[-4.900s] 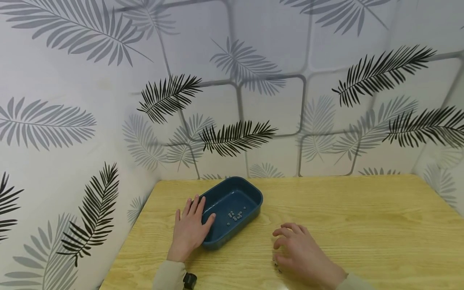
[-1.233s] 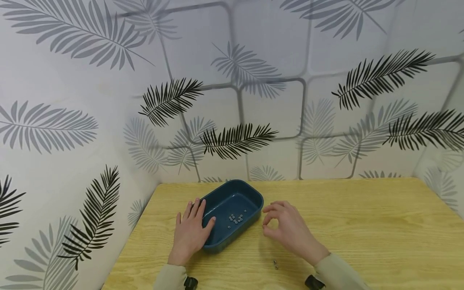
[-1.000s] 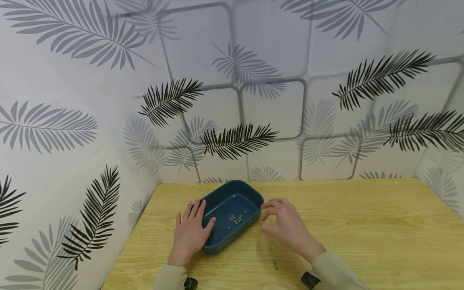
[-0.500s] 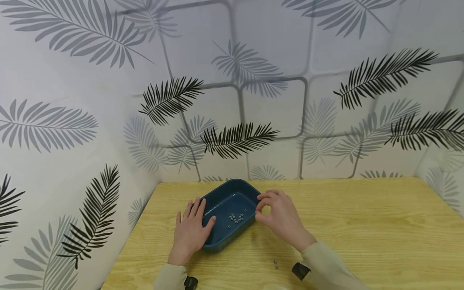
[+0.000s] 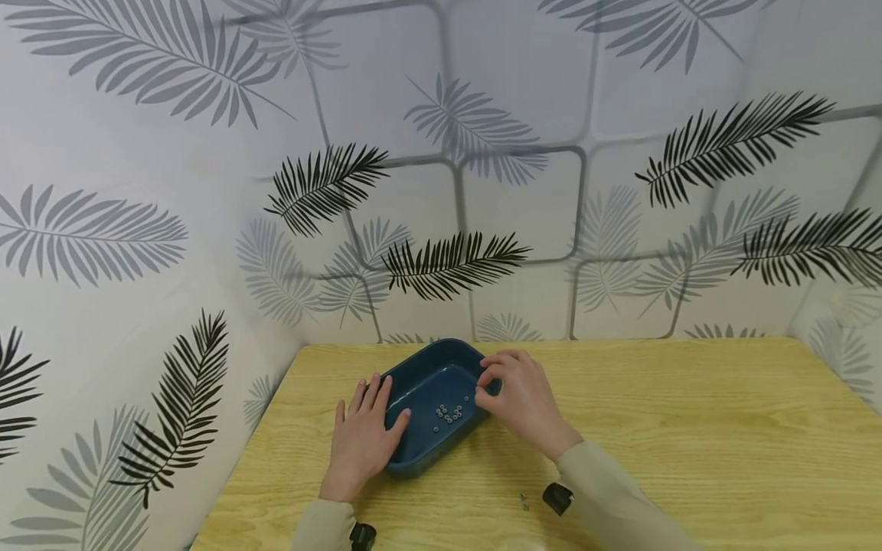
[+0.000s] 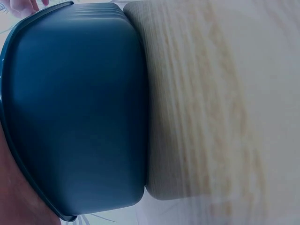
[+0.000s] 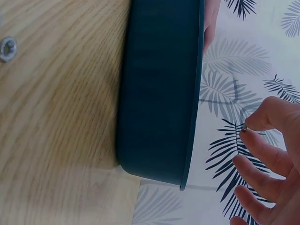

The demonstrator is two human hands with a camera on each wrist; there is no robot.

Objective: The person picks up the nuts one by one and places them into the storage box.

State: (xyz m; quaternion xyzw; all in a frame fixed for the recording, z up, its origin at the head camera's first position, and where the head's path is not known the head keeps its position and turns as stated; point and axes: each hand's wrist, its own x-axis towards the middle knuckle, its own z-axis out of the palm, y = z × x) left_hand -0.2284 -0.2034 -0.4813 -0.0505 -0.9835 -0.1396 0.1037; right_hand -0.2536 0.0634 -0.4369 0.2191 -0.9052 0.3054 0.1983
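Both hands work the blue tray [image 5: 420, 451] near the desk's back-left corner: left hand [image 5: 361, 440] flat, steadying it, right hand [image 5: 520, 398] pinching a tiny nut [image 7: 244, 126] above.

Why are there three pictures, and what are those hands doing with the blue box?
A person wears three cameras: one on the head, one on each wrist. The head picture shows a wooden table with a blue tray holding little metal nuts. The left hand rests flat against the tray's side. The right hand is above the tray's edge, its fingers pinching one tiny nut. The wrist pictures show the tray's side up close. A few loose nuts lie on the table.
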